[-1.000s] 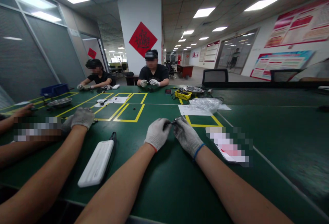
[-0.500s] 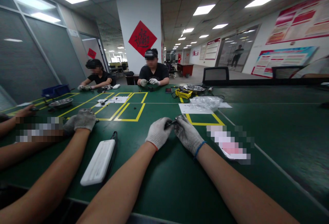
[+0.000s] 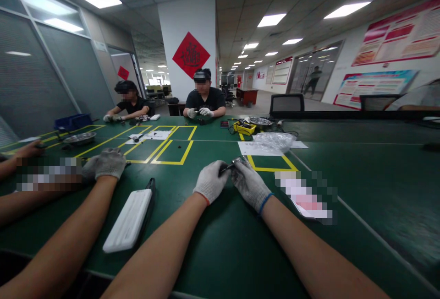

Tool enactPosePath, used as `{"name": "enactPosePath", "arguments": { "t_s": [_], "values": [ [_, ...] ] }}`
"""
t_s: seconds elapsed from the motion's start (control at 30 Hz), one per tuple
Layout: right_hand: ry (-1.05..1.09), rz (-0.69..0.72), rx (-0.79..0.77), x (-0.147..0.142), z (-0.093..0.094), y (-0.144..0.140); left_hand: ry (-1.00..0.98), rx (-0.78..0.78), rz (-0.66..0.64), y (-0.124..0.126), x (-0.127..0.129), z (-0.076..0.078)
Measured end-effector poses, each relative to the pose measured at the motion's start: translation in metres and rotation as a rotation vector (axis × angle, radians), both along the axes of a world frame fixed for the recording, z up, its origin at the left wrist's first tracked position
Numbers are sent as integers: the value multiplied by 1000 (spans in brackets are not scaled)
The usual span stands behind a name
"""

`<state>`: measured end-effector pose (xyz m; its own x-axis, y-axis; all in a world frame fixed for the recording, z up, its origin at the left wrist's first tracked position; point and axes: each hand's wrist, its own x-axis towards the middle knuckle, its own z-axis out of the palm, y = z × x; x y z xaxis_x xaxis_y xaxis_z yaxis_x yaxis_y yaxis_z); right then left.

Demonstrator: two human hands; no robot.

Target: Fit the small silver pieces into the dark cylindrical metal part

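Observation:
My left hand (image 3: 211, 182), in a white knit glove with an orange cuff, is closed on one end of a small dark, slim part (image 3: 226, 169). Against the other end, my right hand (image 3: 250, 184) pinches, gloved in white with a blue cuff. A shiny bit (image 3: 238, 160) shows at its fingertips; what it is I cannot make out. Both hands are just above the green table (image 3: 220, 244), fingertips nearly meeting. Much of the held part is hidden by the gloves.
Left of my arm lies a white power bank-like block (image 3: 129, 221). A co-worker's gloved hand (image 3: 112, 164) works beyond it. To the right are a pink-and-white flat item (image 3: 309, 203), partly blurred, and a clear plastic bag (image 3: 275, 142). A yellow tool-like item (image 3: 244, 128) sits farther back.
The camera view has shifted slightly. My hands stay together on the small dark part, with barely any visible change in grip.

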<state>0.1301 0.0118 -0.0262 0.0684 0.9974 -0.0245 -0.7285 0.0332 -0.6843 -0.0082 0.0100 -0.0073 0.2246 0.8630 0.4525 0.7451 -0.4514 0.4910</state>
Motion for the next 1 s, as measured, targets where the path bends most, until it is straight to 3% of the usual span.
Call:
{"name": "enactPosePath", "arguments": {
  "t_s": [0.3, 0.57, 0.8, 1.0],
  "values": [
    [-71, -37, -31, -2, -2, 2, 31, 44, -17, -2, -2, 1],
    [-144, -36, 41, -3, -1, 0, 60, 22, 9, 0, -2, 1],
    [-571, -290, 179, -6, 4, -6, 217, 107, 59, 1, -7, 8],
    [-694, -343, 256, -10, 8, -17, 247, 116, 106, 1, -7, 10]
  ]
}}
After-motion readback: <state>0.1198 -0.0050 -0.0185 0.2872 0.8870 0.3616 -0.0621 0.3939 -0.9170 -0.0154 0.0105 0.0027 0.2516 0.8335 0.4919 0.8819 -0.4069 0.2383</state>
